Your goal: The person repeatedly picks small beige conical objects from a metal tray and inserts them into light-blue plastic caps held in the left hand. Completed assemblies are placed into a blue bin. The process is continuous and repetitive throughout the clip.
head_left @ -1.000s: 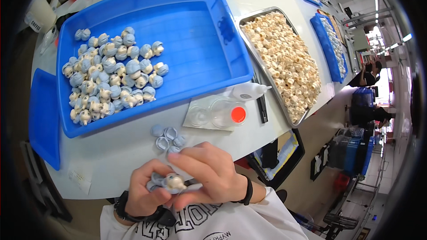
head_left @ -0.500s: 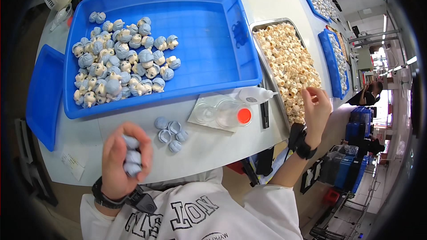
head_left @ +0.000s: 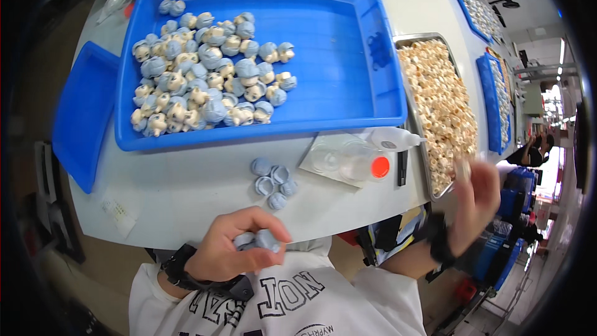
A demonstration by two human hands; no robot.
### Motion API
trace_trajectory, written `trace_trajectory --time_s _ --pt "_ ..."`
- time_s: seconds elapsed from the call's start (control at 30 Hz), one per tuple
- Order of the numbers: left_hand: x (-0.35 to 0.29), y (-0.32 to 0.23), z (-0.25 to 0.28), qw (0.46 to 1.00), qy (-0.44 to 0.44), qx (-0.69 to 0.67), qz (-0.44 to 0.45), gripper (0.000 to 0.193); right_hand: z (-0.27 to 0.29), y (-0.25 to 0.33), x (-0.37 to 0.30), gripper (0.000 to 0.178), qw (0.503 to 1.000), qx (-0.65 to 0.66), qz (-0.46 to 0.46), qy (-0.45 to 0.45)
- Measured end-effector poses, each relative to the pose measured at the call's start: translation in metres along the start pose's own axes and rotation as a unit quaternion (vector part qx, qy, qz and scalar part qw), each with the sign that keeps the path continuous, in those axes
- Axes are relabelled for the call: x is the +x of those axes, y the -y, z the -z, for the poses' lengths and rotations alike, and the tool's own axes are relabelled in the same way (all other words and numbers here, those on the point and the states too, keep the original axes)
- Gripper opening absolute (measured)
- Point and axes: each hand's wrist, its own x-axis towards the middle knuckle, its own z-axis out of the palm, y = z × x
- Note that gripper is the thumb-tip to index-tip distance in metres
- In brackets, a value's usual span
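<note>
Holding blue caps (head_left: 260,239) in my left grip (head_left: 230,250), above the bench (head_left: 186,186) edge. Right grip (head_left: 476,196) blurred beside the metal tray (head_left: 415,126); can't tell its state.

Right hand (head_left: 476,196) — lately over the metal tray (head_left: 415,118) — now off its near edge.

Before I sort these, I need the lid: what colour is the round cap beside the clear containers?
Orange-red cap, clearest in the head view.

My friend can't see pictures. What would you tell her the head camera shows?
A person's left hand holds small blue-grey caps near their chest, while the blurred right hand is beside a metal tray of cream pieces. A big blue tray holds finished blue-and-cream pieces.
</note>
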Motion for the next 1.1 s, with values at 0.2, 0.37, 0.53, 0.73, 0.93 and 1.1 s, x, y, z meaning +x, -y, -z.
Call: trace_trajectory --time_s 0.2,0.37,0.53,0.73,0.93,1.1 --pt "0.002 -0.003 -0.014 0.998 -0.01 0.013 0.058 0.049 -0.061 0.033 -0.039 0.034 0.887 0.192 0.253 0.336" --pt "0.004 -0.004 -0.011 0.992 0.017 0.114 0.051 0.041 -0.088 0.035 -0.052 0.031 0.883 0.145 0.25 0.37" --pt "0.003 -0.002 -0.004 0.987 0.058 0.142 0.036 0.026 -0.1 0.034 -0.07 0.033 0.87 0.169 0.207 0.415" --pt "-0.002 -0.007 -0.006 0.993 0.024 0.045 0.11 0.024 -0.098 0.027 -0.067 0.036 0.845 0.22 0.228 0.431" --pt "0.001 -0.004 -0.009 0.996 0.025 0.003 0.088 0.035 -0.079 0.032 -0.057 0.04 0.898 0.131 0.297 0.296" --pt "0.001 0.003 -0.008 1.0 0.008 0.013 0.009 0.04 -0.053 0.026 -0.027 0.032 0.964 -0.144 0.183 0.128"
